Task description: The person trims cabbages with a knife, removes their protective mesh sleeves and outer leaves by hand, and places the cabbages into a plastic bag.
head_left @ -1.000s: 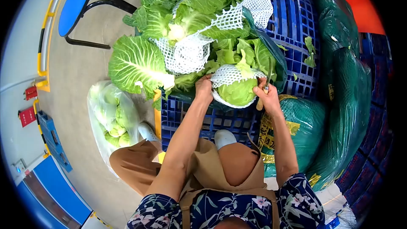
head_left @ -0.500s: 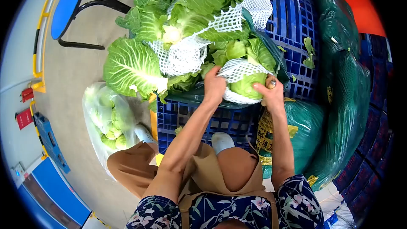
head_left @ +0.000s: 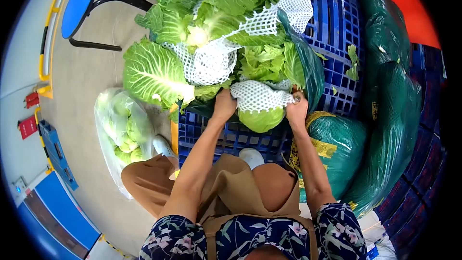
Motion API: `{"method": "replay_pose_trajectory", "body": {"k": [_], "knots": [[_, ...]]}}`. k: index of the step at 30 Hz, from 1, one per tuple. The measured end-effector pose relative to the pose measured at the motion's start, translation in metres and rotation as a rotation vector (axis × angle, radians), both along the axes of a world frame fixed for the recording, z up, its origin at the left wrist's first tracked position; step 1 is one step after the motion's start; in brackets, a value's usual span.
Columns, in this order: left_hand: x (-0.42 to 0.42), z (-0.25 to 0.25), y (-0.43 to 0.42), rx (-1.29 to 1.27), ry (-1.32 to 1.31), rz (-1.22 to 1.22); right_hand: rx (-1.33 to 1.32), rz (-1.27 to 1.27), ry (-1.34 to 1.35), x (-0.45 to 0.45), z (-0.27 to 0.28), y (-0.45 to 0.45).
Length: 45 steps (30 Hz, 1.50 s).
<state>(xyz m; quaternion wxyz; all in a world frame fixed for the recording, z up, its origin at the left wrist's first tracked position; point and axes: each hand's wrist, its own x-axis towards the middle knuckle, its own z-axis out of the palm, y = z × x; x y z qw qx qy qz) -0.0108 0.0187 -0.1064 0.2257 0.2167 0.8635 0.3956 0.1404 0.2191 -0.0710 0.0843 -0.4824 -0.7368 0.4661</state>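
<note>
A round green cabbage (head_left: 261,119) is between my hands, its upper part covered by a white foam net (head_left: 262,96). My left hand (head_left: 224,105) is closed at the net's left edge. On the other side, my right hand (head_left: 297,108) has its fingers curled at the net's right edge; the knife seen earlier in it is mostly hidden. Behind the cabbage lie loose leaves (head_left: 262,62) in a dark green bag (head_left: 308,67). A large outer leaf (head_left: 154,73) and another white net (head_left: 211,62) are to the left.
Blue plastic pallets (head_left: 332,24) lie under the pile. Stuffed green bags (head_left: 337,149) stand at the right. A clear bag of cabbages (head_left: 126,139) sits on the floor at the left, below a blue stool (head_left: 81,2). Blue crates (head_left: 418,173) are stacked far right.
The cabbage has shifted down and left, with more of its bare side facing me. The net now lies over its far side, and both hands have moved with it.
</note>
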Motion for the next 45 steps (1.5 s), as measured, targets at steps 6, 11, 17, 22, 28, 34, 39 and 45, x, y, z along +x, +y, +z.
{"method": "replay_pose_trajectory", "body": {"k": [6,11,17,22,28,34,39,45], "knots": [[0.042,0.141,-0.001,-0.313,-0.384,0.178,0.275,0.095,0.243,-0.021,0.041,-0.014],[0.052,0.110,0.017,-0.049,0.102,0.102,-0.281,0.406,0.264,-0.024,0.053,0.000],[0.023,0.085,0.032,0.003,-0.119,-0.211,0.085,0.384,-0.071,-0.071,0.026,0.006],[0.028,0.106,0.019,0.163,-0.213,-0.301,-0.731,-0.111,0.174,-0.067,0.040,0.011],[0.018,0.127,0.005,0.408,-0.548,-0.078,-0.683,-0.137,0.371,-0.061,0.117,0.007],[0.020,0.159,0.026,0.186,0.269,0.035,-0.744,-0.190,0.490,-0.091,0.103,0.002],[0.011,0.130,0.044,-0.110,0.306,-0.230,-0.514,-0.139,0.341,-0.104,0.079,0.001],[-0.002,0.096,-0.044,0.000,-0.062,-0.213,0.004,0.016,0.143,-0.104,-0.005,0.062]]}}
